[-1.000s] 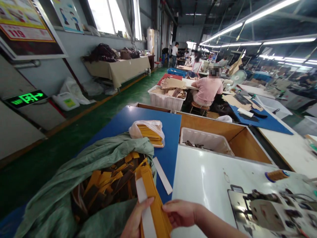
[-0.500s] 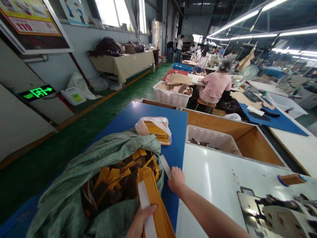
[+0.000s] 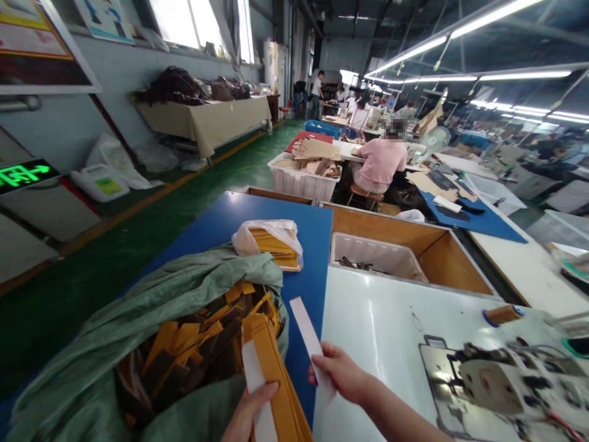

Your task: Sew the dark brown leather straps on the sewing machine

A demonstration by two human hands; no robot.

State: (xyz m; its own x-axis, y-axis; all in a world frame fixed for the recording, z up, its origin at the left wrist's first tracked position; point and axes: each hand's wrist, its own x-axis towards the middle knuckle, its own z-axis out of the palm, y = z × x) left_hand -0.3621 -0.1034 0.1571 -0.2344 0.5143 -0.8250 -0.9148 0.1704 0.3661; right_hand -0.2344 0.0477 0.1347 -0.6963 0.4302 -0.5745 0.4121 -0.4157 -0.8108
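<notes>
My left hand (image 3: pixel 254 410), at the bottom of the head view, grips a bundle of long yellow-brown strips (image 3: pixel 275 374); a white strip lies against its near side under my thumb. To the right, my right hand (image 3: pixel 338 369) pinches one white strip (image 3: pixel 304 328) between thumb and fingers, tilted up and to the left. This strip is apart from the bundle, over the edge between the blue board and the white tabletop. Left of the bundle, a green woven sack (image 3: pixel 151 307) gapes around many yellow and dark brown pieces (image 3: pixel 197 337).
Beyond the sack, a plastic bag of yellow strips (image 3: pixel 271 242) lies on the blue board (image 3: pixel 304 227). A sewing machine (image 3: pixel 488 380) and a thread spool (image 3: pixel 503 315) stand at right. A white bin (image 3: pixel 377 248) sits behind the tabletop. A person in pink (image 3: pixel 381 161) sits farther off.
My right hand has drawn the white strip toward me, and more of the strip now shows. My left hand still grips the bundle. The whole view has shifted to the right.
</notes>
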